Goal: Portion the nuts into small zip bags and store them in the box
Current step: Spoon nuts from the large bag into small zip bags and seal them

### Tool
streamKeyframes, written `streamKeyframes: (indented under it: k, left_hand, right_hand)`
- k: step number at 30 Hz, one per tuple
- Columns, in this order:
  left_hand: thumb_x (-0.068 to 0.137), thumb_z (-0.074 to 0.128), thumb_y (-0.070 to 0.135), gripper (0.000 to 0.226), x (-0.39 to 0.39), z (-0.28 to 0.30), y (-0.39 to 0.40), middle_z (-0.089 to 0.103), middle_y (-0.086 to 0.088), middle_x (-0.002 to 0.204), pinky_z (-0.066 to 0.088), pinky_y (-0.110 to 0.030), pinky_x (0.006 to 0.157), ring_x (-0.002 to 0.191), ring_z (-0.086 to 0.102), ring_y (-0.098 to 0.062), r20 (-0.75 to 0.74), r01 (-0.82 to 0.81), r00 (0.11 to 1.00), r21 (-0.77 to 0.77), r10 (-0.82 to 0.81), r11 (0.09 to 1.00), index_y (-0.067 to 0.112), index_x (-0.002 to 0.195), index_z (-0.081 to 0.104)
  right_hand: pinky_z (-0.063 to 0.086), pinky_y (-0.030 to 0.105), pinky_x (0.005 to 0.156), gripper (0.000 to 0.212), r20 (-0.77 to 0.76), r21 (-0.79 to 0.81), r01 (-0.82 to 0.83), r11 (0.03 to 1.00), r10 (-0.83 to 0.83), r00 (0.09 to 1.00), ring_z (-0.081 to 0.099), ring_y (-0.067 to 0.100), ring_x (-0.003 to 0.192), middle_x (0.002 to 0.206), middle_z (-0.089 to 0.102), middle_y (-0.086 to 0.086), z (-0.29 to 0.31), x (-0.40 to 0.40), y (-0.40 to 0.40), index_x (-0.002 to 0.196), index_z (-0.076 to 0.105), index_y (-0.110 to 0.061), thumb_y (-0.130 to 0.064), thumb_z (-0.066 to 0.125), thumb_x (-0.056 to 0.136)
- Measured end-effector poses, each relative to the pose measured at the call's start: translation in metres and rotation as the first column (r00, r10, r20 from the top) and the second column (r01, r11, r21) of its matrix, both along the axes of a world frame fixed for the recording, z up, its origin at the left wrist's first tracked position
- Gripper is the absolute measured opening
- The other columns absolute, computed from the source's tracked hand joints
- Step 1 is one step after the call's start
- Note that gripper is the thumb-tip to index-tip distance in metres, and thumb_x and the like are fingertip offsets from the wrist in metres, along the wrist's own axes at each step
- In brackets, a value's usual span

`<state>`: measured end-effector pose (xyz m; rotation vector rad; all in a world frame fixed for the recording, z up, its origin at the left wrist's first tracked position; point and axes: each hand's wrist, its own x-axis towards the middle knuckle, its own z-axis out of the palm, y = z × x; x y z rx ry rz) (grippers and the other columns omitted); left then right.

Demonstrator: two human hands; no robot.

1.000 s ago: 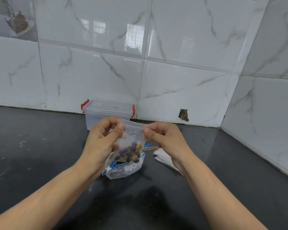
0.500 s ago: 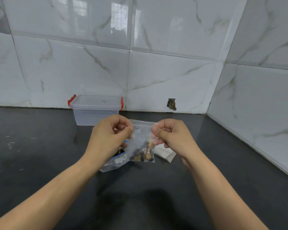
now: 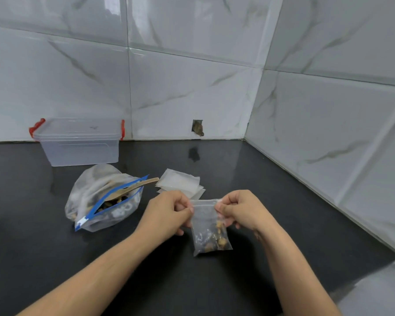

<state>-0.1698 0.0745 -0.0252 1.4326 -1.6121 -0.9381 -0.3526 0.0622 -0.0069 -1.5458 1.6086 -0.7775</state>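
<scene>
Black polished stone makes up the countertop (image 3: 55, 258), which runs back to a wall of white marbled tiles (image 3: 180, 92) meeting in a corner on the right. Above it, near the middle of the view, both hands hold one small zip bag (image 3: 209, 226): the left hand (image 3: 167, 215) pinches the left end of the bag's top strip between thumb and fingers, and the right hand (image 3: 242, 210) pinches the right end, so the bag hangs between them with a cluster of dark and tan nuts (image 3: 214, 239) settled in its lower part. Whether the strip is pressed closed along its whole run cannot be told. Just behind the hands lies a loose stack of empty small bags (image 3: 180, 183), flat on the stone. To the left of that sits the large zip bag (image 3: 100, 199) with a blue seal, its mouth open and slumped, with a wooden spoon (image 3: 135, 185) poking out of it toward the stack. Farther back on the left, against the wall, stands the clear plastic box (image 3: 80, 144), its lid on and red clips at both ends. The large bag lies between the hands and the box. Low on the back wall is a small broken hole in the tile (image 3: 197, 127), and its dark reflection shows on the stone below.
</scene>
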Motion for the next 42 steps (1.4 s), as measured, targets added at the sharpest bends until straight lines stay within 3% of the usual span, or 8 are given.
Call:
streamKeyframes:
  k: [6,11,18,25,28,32,36,42]
  left_hand:
    - [0.084,0.062,0.006,0.01,-0.017,-0.006,-0.005,0.072,-0.005,0.074,0.054,-0.022,0.051,0.065,0.07,-0.009,-0.007,0.026,1.0,0.09,-0.025,0.996,0.013,0.088,0.067]
    - [0.085,0.063,0.006,0.011,-0.013,-0.003,-0.008,0.07,0.0,0.072,0.056,-0.025,0.054,0.066,0.071,-0.01,0.019,0.031,0.999,0.09,-0.032,0.995,0.017,0.086,0.065]
    - [0.084,0.065,0.014,0.01,0.026,0.023,0.003,0.071,0.006,0.071,0.055,-0.026,0.058,0.062,0.068,-0.002,0.145,-0.073,0.985,-0.165,0.097,0.984,0.024,0.084,0.067]
    - [0.084,0.066,0.022,0.009,0.079,0.029,0.01,0.066,0.016,0.079,0.049,-0.027,0.069,0.072,0.062,-0.001,0.185,-0.331,0.888,-0.379,0.421,0.864,0.03,0.085,0.068]
    - [0.084,0.065,0.023,0.009,0.093,0.028,0.013,0.068,0.016,0.082,0.054,-0.034,0.077,0.075,0.063,0.0,0.176,-0.365,0.872,-0.388,0.457,0.846,0.031,0.088,0.07]
    - [0.084,0.065,0.021,0.012,0.103,0.033,0.02,0.069,0.016,0.084,0.054,-0.028,0.075,0.076,0.063,0.002,0.147,-0.357,0.885,-0.395,0.442,0.847,0.03,0.09,0.071]
    - [0.086,0.062,0.019,0.018,0.115,0.041,0.022,0.066,0.023,0.084,0.043,-0.008,0.069,0.08,0.06,0.01,0.163,-0.309,0.903,-0.398,0.398,0.864,0.033,0.095,0.069]
    - [0.087,0.064,0.019,0.044,0.143,0.042,0.017,0.062,0.023,0.115,0.046,-0.022,0.087,0.105,0.057,0.006,0.151,-0.134,0.969,-0.349,0.197,0.928,0.044,0.123,0.055]
  right_hand:
    - [0.035,0.019,0.043,0.014,-0.128,0.059,0.098,0.993,-0.089,0.988,0.066,0.013,0.055,0.063,0.07,0.0,-0.007,-0.027,-0.004,0.071,0.065,-0.015,-0.016,0.065,0.085]
    - [0.056,0.034,0.073,0.012,-0.302,0.039,0.126,0.991,-0.108,0.947,0.069,0.01,0.061,0.072,0.073,-0.006,-0.002,-0.035,-0.013,0.076,0.072,-0.023,-0.035,0.074,0.076]
    - [0.05,0.028,0.08,0.027,-0.535,-0.202,-0.102,0.974,-0.023,0.845,0.063,0.013,0.099,0.111,0.069,-0.009,0.03,0.025,-0.04,0.108,0.069,-0.028,-0.039,0.064,0.084]
    - [0.034,0.033,0.076,0.036,-0.846,-0.053,-0.318,0.947,0.126,0.518,0.059,0.023,0.103,0.109,0.064,-0.001,0.009,0.089,-0.076,0.117,0.058,-0.021,-0.04,0.058,0.086]
    - [0.032,0.03,0.071,0.008,-0.843,-0.12,-0.297,0.947,0.061,0.534,0.059,0.026,0.089,0.089,0.06,0.0,0.002,0.094,-0.074,0.092,0.058,-0.018,-0.021,0.055,0.086]
    - [0.034,0.028,0.064,0.025,-0.811,-0.294,-0.264,0.918,-0.094,0.578,0.058,0.025,0.075,0.082,0.063,-0.001,0.0,0.094,-0.066,0.094,0.067,-0.021,-0.006,0.048,0.084]
    - [0.039,0.032,0.071,0.03,-0.638,-0.524,-0.189,0.831,-0.236,0.733,0.063,0.02,0.092,0.099,0.071,-0.007,0.018,0.097,-0.042,0.108,0.066,-0.031,-0.017,0.044,0.094]
    - [0.042,0.042,0.092,0.026,-0.402,-0.432,-0.242,0.869,0.055,0.914,0.055,0.016,0.101,0.1,0.065,-0.012,0.046,0.121,-0.01,0.092,0.061,-0.035,-0.018,0.042,0.095]
